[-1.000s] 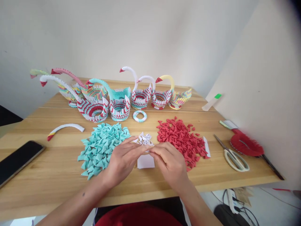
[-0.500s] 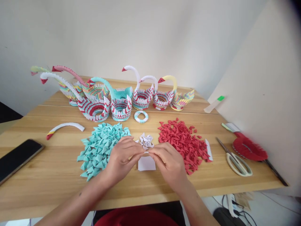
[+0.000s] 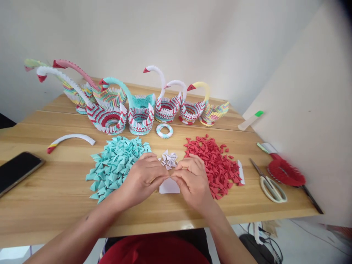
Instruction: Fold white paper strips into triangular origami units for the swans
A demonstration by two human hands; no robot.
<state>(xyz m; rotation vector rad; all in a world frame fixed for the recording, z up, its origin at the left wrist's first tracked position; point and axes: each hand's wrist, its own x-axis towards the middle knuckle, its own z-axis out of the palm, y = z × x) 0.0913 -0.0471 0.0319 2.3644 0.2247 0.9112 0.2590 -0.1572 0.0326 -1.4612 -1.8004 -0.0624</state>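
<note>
My left hand [image 3: 144, 178] and my right hand [image 3: 193, 182] meet fingertip to fingertip at the middle of the table. Both are closed in a pinch on a small white piece of paper, nearly all of it covered by the fingers. Just below the fingertips lies a stack of small white paper slips [image 3: 169, 187]. Beyond them is a little heap of folded white paper triangles [image 3: 168, 160]. A pile of turquoise paper triangles [image 3: 117, 167] spreads beside my left hand, and a pile of red ones [image 3: 217, 167] beside my right.
Several folded-paper swans [image 3: 107, 117] stand along the back, with a turquoise-and-white paper ring [image 3: 164, 131] in front. At left lie a white paper swan neck [image 3: 71, 137] and a phone [image 3: 19, 170]. Scissors [image 3: 271, 185] and a red paper swan piece [image 3: 286, 170] are at right.
The view has shifted slightly, so the table's things sit higher in it. My hands stay pinched together, and the white sliver between them shows less than before.
</note>
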